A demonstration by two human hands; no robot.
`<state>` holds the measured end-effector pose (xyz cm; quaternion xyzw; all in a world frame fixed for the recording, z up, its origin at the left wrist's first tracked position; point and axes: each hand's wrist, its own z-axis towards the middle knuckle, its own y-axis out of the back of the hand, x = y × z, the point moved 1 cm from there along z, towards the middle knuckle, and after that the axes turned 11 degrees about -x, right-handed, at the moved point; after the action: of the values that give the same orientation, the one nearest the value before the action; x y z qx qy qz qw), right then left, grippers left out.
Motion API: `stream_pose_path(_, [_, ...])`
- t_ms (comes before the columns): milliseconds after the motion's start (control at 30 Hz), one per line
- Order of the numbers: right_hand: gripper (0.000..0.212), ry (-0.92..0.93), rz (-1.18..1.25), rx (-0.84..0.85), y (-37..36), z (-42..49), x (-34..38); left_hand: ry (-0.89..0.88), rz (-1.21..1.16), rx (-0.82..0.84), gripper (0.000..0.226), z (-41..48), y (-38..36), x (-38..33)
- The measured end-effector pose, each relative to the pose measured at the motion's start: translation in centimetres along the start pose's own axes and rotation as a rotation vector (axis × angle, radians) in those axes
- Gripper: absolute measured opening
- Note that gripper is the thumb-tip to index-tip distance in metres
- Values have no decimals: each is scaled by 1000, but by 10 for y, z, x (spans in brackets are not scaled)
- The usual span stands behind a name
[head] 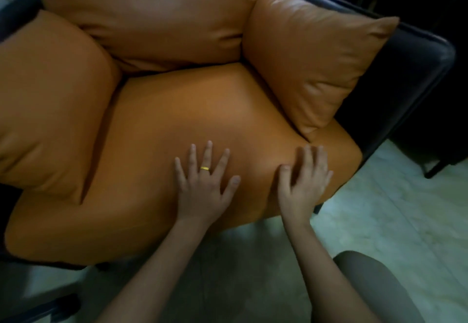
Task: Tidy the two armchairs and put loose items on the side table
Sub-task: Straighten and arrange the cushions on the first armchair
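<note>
**Orange leather armchair, both hands on the seat**

Orange leather covers the armchair that fills most of the view. Its seat cushion lies in the middle, the back cushion stands behind it, and a side cushion sits at the left of the view. Another side cushion leans at the right against the dark frame.

The left hand lies flat on the seat cushion near its front edge, with its fingers straight, spread apart and holding nothing. A gold ring shows on one finger. The right hand rests just beside it, close to the cushion's front right corner. Its fingers are loosely bent and somewhat blurred, touching the leather with nothing visibly between them.

Pale floor shows below and to the right of the chair. A dark-clothed leg is at the lower right.
</note>
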<state>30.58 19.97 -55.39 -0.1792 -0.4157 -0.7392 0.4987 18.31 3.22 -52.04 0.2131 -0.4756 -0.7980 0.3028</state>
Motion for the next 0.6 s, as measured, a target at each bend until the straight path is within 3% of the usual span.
stream_pose_path(67, [69, -136, 15, -49, 8, 14, -28, -118, 0, 3, 67, 10, -6, -31])
stream_pose_path(133, [76, -159, 7, -23, 5, 36, -49, -195, 8, -15, 67, 21, -12, -55])
stream_pose_path(233, [75, -94, -43, -16, -7, 53, -64, -245, 24, -35, 69, 31, -21, -73])
stream_pose_path(400, [68, -85, -14, -166, -25, 52, -68, -269, 45, -138, 73, 33, -32, -73])
stream_pose_path(600, [72, -22, 42, -332, -47, 51, -82, -316, 1, -389, 71, 35, -59, -71])
